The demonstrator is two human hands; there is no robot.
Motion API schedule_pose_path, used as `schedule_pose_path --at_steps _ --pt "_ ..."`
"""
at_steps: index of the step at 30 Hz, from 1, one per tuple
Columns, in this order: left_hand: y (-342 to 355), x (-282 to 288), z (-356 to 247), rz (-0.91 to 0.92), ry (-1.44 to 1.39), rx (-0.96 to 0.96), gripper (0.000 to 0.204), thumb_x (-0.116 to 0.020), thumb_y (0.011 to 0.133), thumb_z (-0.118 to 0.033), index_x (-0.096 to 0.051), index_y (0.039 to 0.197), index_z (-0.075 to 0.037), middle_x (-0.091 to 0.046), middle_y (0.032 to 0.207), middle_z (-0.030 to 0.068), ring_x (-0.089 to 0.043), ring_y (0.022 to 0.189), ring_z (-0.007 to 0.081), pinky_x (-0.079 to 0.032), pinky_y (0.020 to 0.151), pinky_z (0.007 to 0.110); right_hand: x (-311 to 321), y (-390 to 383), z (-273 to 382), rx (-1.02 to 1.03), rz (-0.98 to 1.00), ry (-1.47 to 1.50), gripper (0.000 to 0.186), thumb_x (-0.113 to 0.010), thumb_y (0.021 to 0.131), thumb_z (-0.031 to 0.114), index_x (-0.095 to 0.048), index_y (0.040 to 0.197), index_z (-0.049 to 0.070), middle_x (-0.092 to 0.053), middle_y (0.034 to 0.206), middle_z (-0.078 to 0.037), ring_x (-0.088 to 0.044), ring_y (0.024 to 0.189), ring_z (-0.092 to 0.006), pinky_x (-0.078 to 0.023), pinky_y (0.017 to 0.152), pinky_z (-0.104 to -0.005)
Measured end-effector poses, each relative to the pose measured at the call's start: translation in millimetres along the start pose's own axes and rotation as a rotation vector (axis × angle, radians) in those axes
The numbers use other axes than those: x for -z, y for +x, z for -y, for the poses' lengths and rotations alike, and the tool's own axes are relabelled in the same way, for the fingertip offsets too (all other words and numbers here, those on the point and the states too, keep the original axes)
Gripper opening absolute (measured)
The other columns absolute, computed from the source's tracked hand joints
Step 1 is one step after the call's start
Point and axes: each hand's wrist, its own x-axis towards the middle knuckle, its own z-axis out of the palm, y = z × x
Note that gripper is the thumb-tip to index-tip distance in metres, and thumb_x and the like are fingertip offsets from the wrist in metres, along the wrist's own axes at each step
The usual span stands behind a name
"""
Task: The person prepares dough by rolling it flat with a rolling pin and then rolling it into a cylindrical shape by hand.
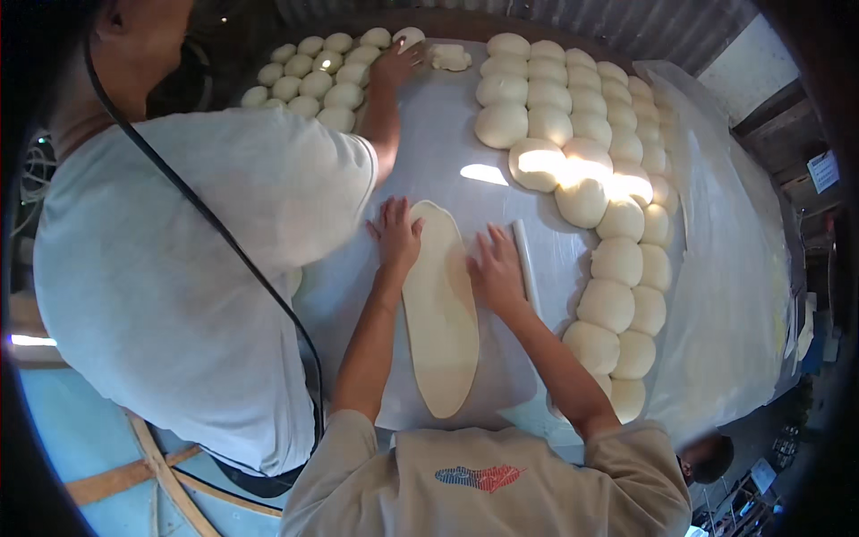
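On the table (429, 161), the dough sheet (440, 313) lies flat, a long, narrow oval. The left hand (396, 236), fingers apart, is at the sheet's upper left edge; the right hand (498, 270), fingers likewise apart, is at its right edge. The pin (526, 264) lies just beside the right hand; farther right, dough balls (606, 305) stand in rows. A co-worker's hand (399, 64) is at a far ball (409, 38).
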Motion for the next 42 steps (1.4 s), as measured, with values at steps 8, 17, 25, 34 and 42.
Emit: schedule_pose_path --at_steps 8,17,25,34,42 --pt "37.6 -10.4 35.5 -0.106 -0.392 -0.273 0.023 -0.054 0.095 -0.029 -0.057 0.105 -0.008 -0.063 0.113 0.0147 -0.056 0.113 0.0331 -0.033 0.102 0.053 -87.3 89.2 -3.8 -0.042 0.184 0.113 0.028 -0.058 0.088 0.016 -0.054 0.112 0.002 -0.048 0.131 -0.017 -0.037 0.130 -0.0384 -0.027 0.108 -0.0566" --pt "11.0 21.6 25.8 -0.214 -0.460 -0.306 0.019 -0.061 0.091 -0.017 -0.054 0.101 -0.003 -0.065 0.090 0.0145 -0.064 0.084 0.0340 -0.049 0.074 0.041 -64.1 84.3 8.4 0.052 0.025 0.161 0.023 -0.064 0.083 0.015 -0.057 0.101 0.003 -0.060 0.099 -0.014 -0.054 0.102 -0.0358 -0.036 0.099 -0.0461" --pt "-32.8 64.3 12.6 0.284 -0.692 0.027 0.022 -0.062 0.093 -0.020 -0.054 0.100 -0.001 -0.063 0.089 0.0079 -0.059 0.082 0.0168 -0.048 0.075 0.031 -23.1 56.1 13.8 -0.451 0.287 0.926 0.020 -0.065 0.090 0.018 -0.058 0.097 0.001 -0.060 0.081 -0.006 -0.059 0.078 -0.0172 -0.048 0.072 -0.0335" --pt "-151.4 240.0 -65.6 0.383 -1.057 -0.102 0.012 -0.062 0.093 -0.011 -0.056 0.097 -0.002 -0.061 0.087 0.0014 -0.056 0.080 0.0078 -0.046 0.072 0.024 172.3 25.6 116.0 -0.276 0.552 1.188 0.017 -0.070 0.088 0.015 -0.060 0.094 0.002 -0.060 0.079 0.001 -0.056 0.072 -0.0058 -0.045 0.063 -0.0222" --pt "-194.2 315.2 -101.3 0.207 -0.928 -0.177 0.017 -0.065 0.091 -0.015 -0.061 0.096 0.001 -0.062 0.081 0.0011 -0.055 0.075 0.0062 -0.043 0.069 0.021 239.6 23.3 169.9 -0.148 0.610 1.087 0.017 -0.069 0.088 0.016 -0.062 0.094 0.003 -0.063 0.082 0.000 -0.058 0.073 -0.0066 -0.046 0.066 -0.0224"
